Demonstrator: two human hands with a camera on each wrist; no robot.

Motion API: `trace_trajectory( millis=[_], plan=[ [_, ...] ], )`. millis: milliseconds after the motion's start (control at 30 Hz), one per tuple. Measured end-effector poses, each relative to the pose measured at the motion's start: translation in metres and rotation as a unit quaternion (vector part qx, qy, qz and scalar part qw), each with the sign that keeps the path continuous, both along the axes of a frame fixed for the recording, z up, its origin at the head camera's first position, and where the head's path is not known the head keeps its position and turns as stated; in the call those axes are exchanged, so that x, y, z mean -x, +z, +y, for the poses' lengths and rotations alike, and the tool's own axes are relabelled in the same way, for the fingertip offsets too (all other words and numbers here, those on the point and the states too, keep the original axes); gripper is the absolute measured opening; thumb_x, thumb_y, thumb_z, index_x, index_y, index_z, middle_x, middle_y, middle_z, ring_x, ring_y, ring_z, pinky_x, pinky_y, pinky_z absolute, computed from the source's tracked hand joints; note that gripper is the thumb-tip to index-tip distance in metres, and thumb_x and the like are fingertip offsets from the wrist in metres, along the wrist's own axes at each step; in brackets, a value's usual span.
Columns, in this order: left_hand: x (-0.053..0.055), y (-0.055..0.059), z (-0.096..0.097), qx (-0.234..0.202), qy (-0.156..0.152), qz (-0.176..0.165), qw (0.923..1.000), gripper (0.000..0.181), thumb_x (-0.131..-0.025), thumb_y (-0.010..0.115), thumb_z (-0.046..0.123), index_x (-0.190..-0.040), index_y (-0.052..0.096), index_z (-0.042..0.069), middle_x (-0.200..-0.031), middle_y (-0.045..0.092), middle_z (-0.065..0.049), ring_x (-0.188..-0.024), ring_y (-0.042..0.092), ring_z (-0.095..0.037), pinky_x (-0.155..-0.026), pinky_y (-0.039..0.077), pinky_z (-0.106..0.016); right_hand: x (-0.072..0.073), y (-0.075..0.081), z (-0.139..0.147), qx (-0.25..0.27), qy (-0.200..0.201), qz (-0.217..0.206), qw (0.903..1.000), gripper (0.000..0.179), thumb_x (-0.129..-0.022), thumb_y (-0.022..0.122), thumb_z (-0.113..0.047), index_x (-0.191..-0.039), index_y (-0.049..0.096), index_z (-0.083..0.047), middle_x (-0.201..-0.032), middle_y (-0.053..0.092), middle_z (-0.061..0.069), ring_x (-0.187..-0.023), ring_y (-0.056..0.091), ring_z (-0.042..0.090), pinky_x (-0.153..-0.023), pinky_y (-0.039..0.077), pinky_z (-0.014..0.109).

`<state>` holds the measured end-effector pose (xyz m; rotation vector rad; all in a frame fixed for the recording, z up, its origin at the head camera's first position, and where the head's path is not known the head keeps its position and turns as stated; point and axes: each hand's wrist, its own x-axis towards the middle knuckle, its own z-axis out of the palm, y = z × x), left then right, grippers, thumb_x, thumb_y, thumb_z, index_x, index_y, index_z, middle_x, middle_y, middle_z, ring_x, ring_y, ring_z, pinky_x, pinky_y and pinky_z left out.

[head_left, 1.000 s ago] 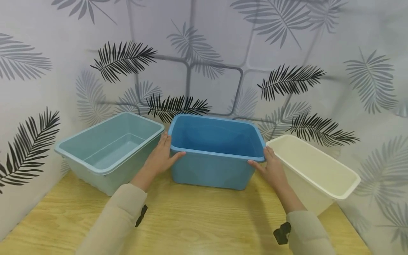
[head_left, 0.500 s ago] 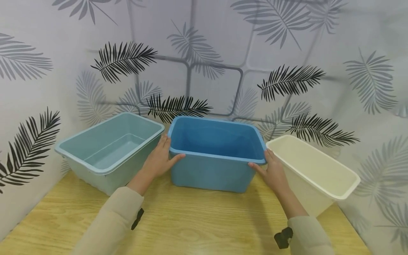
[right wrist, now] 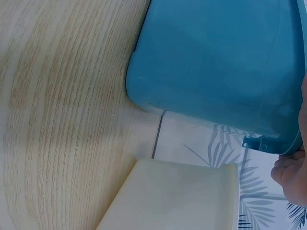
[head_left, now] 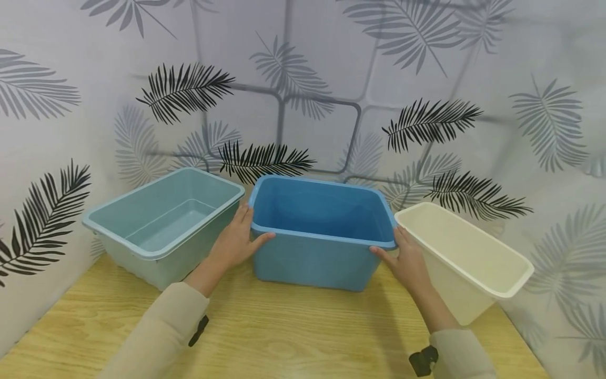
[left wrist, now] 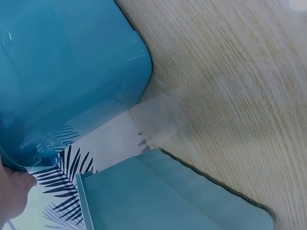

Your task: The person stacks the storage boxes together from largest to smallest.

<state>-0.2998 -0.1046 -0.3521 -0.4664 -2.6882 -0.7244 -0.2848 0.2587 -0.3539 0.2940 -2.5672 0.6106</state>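
A rectangular blue plastic storage bin (head_left: 310,263) stands upright on the table, its inside visible and bare in the head view. My left hand (head_left: 235,241) grips its front left corner at the rim, thumb across the front and fingers along the side. At the front right corner my right hand (head_left: 408,259) holds the rim the same way. Both wrist views show fingers tucked at the underside of the blue bin's rim, near the frame edges. The left fingers lie close to a pale teal bin (head_left: 128,252); the right ones are beside a cream bin (head_left: 454,284).
The wood-grain table (head_left: 293,337) extends in front of the blue bin. Behind stands a wall (head_left: 322,63) covered in leaf-patterned paper. The teal and cream bins stand angled on either side, a narrow gap from the blue one.
The blue bin has slid slightly toward me, with both hands still on its corners and drawing back with it. The teal and cream bins have stayed in place.
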Motion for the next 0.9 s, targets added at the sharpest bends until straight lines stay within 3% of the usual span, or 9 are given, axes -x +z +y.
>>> trace_trajectory(
  millis=[500, 767, 900],
  plan=[
    [-0.010, 0.000, 0.001, 0.010, 0.007, 0.002, 0.9999, 0.088, -0.087, 0.057, 0.049, -0.140, 0.025, -0.013, -0.149, 0.021, -0.029, -0.140, 0.019, -0.038, -0.107, 0.033, -0.051, -0.008, -0.006, 0.002, 0.000, 0.008, 0.061, 0.9981, 0.078, -0.075, 0.075, -0.033, -0.129, 0.045, 0.014, -0.131, 0.046, 0.033, -0.120, 0.046, 0.048, -0.097, 0.040, 0.056],
    [-0.014, -0.002, 0.000, 0.012, 0.006, 0.008, 0.9999, 0.087, -0.087, 0.058, 0.048, -0.140, 0.025, -0.013, -0.149, 0.022, -0.029, -0.140, 0.020, -0.039, -0.104, 0.036, -0.052, -0.013, -0.005, 0.001, 0.005, 0.003, 0.041, 0.9991, 0.079, -0.076, 0.073, -0.035, -0.131, 0.042, 0.014, -0.133, 0.044, 0.033, -0.121, 0.045, 0.049, -0.096, 0.040, 0.057],
    [-0.016, -0.002, -0.001, 0.009, 0.003, 0.010, 0.9999, 0.087, -0.086, 0.059, 0.047, -0.139, 0.025, -0.014, -0.149, 0.021, -0.029, -0.140, 0.020, -0.040, -0.104, 0.036, -0.052, -0.014, -0.006, 0.001, 0.007, 0.011, 0.059, 0.9982, 0.079, -0.075, 0.074, -0.035, -0.130, 0.044, 0.013, -0.132, 0.046, 0.033, -0.119, 0.046, 0.048, -0.095, 0.041, 0.058]
  ],
)
